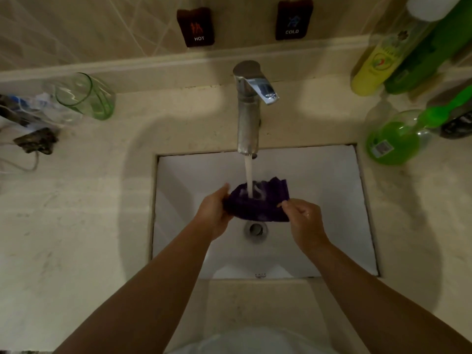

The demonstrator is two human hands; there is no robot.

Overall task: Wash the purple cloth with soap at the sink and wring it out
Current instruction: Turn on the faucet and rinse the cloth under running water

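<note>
Purple cloth [258, 204] sits bunched under the tap's stream [249, 178], above the drain [256, 229]. Left hand [217, 213] grips its nine o'clock edge, fingers hidden beneath; right hand [304, 221] pinches the three o'clock corner.

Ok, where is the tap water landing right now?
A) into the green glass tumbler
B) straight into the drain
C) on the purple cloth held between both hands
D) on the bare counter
C: the stream from the chrome tap falls onto the crumpled purple cloth, which the left hand and right hand hold above the round metal drain in the white sink basin.
</note>
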